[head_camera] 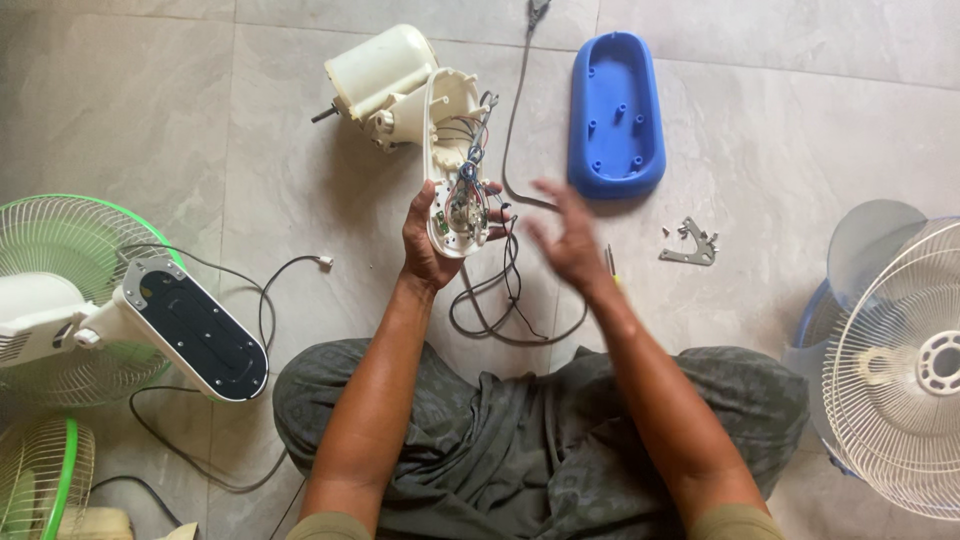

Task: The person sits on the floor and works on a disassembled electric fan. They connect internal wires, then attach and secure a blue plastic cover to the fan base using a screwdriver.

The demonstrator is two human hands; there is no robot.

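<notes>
My left hand (428,240) grips the lower end of a cream fan housing (452,150) lying opened up, with coloured wires and a small circuit board (462,215) exposed inside. Its round cream motor cover (380,65) rests on the tiled floor beyond. My right hand (568,235) hovers just right of the housing, fingers spread and blurred, holding nothing. A dark power cord (505,300) loops on the floor between my hands and my crossed legs.
A blue oval base cover (615,115) lies upside down at the back right. A small metal bracket with screws (690,245) sits beside it. A green-rimmed fan with a black-bottomed base (195,330) lies at left; a white grille and blue fan (895,360) stand at right.
</notes>
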